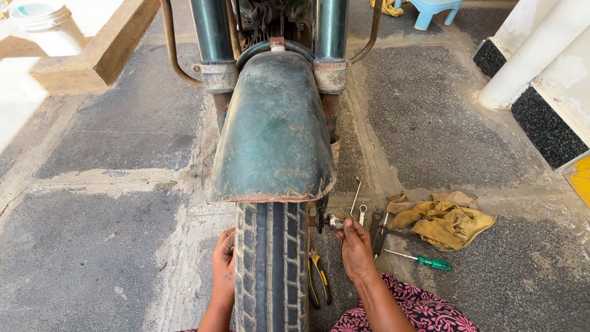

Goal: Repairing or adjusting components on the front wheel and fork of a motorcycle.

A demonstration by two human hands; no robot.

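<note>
Front wheel tyre (271, 264) is seen at 6 o'clock below the dusty green mudguard (275, 129); judged heavy, stiff, rubber tread grippy. Left hand (224, 261) is laid flat against the tyre's 9 o'clock sidewall, fingers closed on nothing. Right hand (356, 246) is pinched on the axle nut (335, 222) at 3 o'clock; small steel, probably greasy, best gripped on its flats. Green screwdriver (424, 260) and yellow rag (444, 222) lie near.

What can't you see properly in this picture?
Head view:
- Left hand: fingers hidden behind the tyre.
- Wheel hub: covered by tyre and mudguard.
- Small metal part at the right hand: too small to tell.
- Pliers: tips hidden by the tyre.
</note>
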